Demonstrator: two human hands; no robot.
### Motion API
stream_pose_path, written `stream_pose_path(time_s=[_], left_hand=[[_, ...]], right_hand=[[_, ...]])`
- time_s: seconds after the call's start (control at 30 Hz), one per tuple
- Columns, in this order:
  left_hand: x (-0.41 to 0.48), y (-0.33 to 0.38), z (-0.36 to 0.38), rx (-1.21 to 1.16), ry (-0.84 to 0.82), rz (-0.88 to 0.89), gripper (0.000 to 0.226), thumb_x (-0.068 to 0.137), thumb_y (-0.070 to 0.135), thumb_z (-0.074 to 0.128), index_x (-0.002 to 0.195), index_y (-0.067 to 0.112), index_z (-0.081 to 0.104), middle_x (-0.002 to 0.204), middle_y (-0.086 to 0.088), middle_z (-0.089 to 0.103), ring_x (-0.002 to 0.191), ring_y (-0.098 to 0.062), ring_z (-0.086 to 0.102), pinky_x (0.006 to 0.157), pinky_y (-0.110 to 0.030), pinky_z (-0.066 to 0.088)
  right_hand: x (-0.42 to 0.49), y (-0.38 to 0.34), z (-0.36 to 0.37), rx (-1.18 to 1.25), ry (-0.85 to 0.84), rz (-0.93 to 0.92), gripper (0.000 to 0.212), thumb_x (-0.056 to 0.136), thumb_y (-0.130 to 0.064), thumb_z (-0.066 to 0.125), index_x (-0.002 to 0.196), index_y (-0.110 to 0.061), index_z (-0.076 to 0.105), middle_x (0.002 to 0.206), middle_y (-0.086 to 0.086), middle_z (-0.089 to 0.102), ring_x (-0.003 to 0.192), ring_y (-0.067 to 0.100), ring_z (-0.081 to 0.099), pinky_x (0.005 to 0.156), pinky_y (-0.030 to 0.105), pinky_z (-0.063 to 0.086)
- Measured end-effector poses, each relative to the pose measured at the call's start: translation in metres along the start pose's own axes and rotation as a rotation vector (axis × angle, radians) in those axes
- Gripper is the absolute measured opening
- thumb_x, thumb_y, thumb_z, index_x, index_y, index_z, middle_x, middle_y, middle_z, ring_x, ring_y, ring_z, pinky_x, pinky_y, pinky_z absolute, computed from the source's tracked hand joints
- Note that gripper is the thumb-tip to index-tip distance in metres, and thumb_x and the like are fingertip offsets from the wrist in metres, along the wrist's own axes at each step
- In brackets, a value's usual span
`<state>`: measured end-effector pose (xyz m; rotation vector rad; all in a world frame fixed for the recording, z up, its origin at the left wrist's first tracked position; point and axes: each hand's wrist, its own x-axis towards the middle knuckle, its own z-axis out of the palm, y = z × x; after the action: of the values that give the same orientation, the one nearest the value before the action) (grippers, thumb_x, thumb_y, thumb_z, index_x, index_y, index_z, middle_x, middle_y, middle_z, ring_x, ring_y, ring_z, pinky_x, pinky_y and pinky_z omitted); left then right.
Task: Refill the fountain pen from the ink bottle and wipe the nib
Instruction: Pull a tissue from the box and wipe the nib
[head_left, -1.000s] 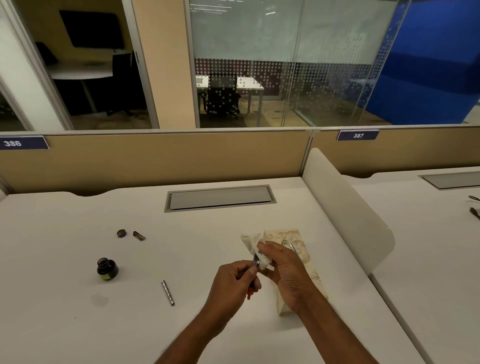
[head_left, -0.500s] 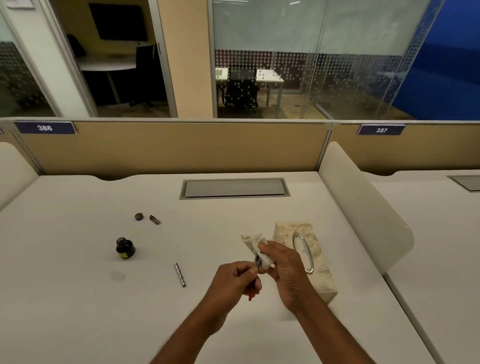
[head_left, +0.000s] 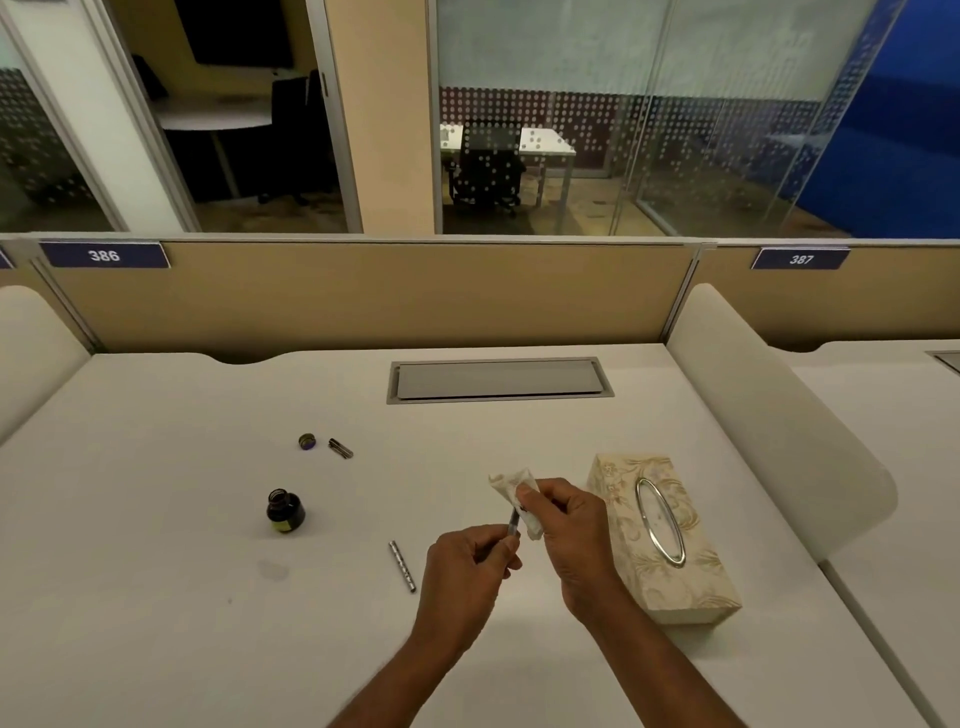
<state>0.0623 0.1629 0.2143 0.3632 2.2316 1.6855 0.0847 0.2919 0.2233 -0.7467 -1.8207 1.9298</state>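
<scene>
Over the middle of the white table (head_left: 156, 545), nearer its front edge, the left hand (head_left: 470, 564) pinched the fountain pen (head_left: 514, 524) between thumb and curled fingers, its writing end tilted up and away. The right hand (head_left: 571, 535) pinched a crumpled white tissue (head_left: 511, 486) around that end, so the nib itself was hidden. A dark mark showed on the tissue where it met the pen.

The open ink bottle (head_left: 285, 512) stood upright left of the hands, well apart from them, towards the table's left half. Its bottle cap (head_left: 307, 441) lay farther back, with a small clipped pen cap (head_left: 340, 448) just beside it on the right. A silver pen barrel (head_left: 402, 566) lay flat between the bottle and the left hand, near the hand but not touching it. A faint smudge (head_left: 274, 570) marked the surface in front of the bottle.

A patterned tissue box (head_left: 660, 540) sat near the right edge, just beside the right hand. A grey cable hatch (head_left: 498, 379) lay closed along the back edge.
</scene>
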Motion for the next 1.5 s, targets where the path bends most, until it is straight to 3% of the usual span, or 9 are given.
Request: stream_pose_path(time_s=[0.17, 0.37, 0.53, 0.93, 1.17, 1.27, 1.4, 1.5], left_hand=[[0.002, -0.006, -0.007, 0.035, 0.008, -0.002, 0.022, 0.095, 0.02, 0.068, 0.085, 0.038, 0.076, 0.07, 0.01, 0.077, 0.065, -0.002, 0.07, 0.059, -0.015, 0.052], [0.002, -0.007, -0.012, 0.053, -0.053, -0.032, 0.018, 0.097, 0.021, 0.064, 0.096, 0.02, 0.082, 0.071, 0.002, 0.077, 0.061, 0.002, 0.066, 0.058, -0.011, 0.048], [0.0, -0.008, -0.015, 0.108, -0.058, -0.042, 0.019, 0.097, 0.023, 0.064, 0.095, 0.019, 0.082, 0.07, 0.002, 0.077, 0.062, 0.0, 0.066, 0.061, -0.012, 0.051], [-0.001, -0.005, -0.01, 0.123, -0.091, -0.14, 0.017, 0.096, 0.022, 0.065, 0.09, 0.02, 0.081, 0.067, 0.001, 0.077, 0.057, 0.002, 0.066, 0.058, -0.01, 0.05], [-0.002, -0.004, -0.008, 0.123, -0.108, -0.176, 0.015, 0.096, 0.022, 0.065, 0.092, 0.019, 0.08, 0.068, 0.001, 0.077, 0.058, -0.002, 0.066, 0.059, -0.014, 0.053], [-0.007, -0.005, -0.008, 0.088, -0.108, -0.201, 0.015, 0.096, 0.021, 0.066, 0.092, 0.016, 0.08, 0.069, -0.001, 0.078, 0.056, -0.002, 0.066, 0.056, -0.013, 0.049], [-0.009, -0.002, -0.009, 0.007, -0.107, -0.203, 0.015, 0.096, 0.021, 0.066, 0.094, 0.017, 0.08, 0.068, -0.002, 0.077, 0.057, -0.003, 0.065, 0.057, -0.016, 0.05], [-0.009, 0.003, -0.006, -0.034, -0.119, -0.189, 0.015, 0.096, 0.021, 0.066, 0.093, 0.018, 0.08, 0.068, -0.002, 0.077, 0.057, -0.003, 0.065, 0.058, -0.016, 0.051]], right_hand=[[0.002, 0.002, 0.008, 0.038, 0.018, 0.076, 0.008, 0.087, -0.011, 0.072, 0.085, -0.005, 0.077, 0.081, 0.005, 0.068, 0.067, 0.008, 0.06, 0.058, 0.018, 0.046], [0.001, 0.003, 0.007, 0.063, -0.011, 0.109, 0.016, 0.086, -0.006, 0.071, 0.07, -0.009, 0.075, 0.073, 0.001, 0.064, 0.065, 0.011, 0.056, 0.062, 0.027, 0.043], [0.002, 0.007, 0.006, 0.087, -0.003, 0.173, 0.017, 0.083, -0.006, 0.073, 0.067, -0.01, 0.076, 0.076, 0.006, 0.067, 0.073, 0.017, 0.059, 0.07, 0.034, 0.045], [0.0, 0.015, -0.001, 0.17, 0.022, 0.289, 0.012, 0.083, -0.003, 0.069, 0.072, -0.003, 0.074, 0.072, 0.01, 0.062, 0.07, 0.02, 0.052, 0.062, 0.033, 0.041], [-0.002, 0.013, -0.004, 0.24, 0.056, 0.338, 0.015, 0.084, -0.001, 0.068, 0.072, -0.006, 0.076, 0.073, 0.004, 0.071, 0.067, 0.014, 0.062, 0.071, 0.036, 0.05], [0.006, 0.012, -0.008, 0.243, 0.102, 0.319, 0.022, 0.084, 0.0, 0.069, 0.064, -0.009, 0.073, 0.073, 0.009, 0.064, 0.065, 0.016, 0.055, 0.074, 0.038, 0.048], [0.01, 0.012, -0.013, 0.204, 0.078, 0.307, 0.012, 0.084, -0.006, 0.072, 0.073, -0.006, 0.069, 0.074, 0.011, 0.055, 0.07, 0.019, 0.049, 0.069, 0.033, 0.047], [0.009, 0.013, -0.014, 0.204, 0.022, 0.335, 0.009, 0.085, -0.012, 0.073, 0.082, -0.003, 0.071, 0.076, 0.008, 0.057, 0.063, 0.014, 0.05, 0.065, 0.029, 0.05]])
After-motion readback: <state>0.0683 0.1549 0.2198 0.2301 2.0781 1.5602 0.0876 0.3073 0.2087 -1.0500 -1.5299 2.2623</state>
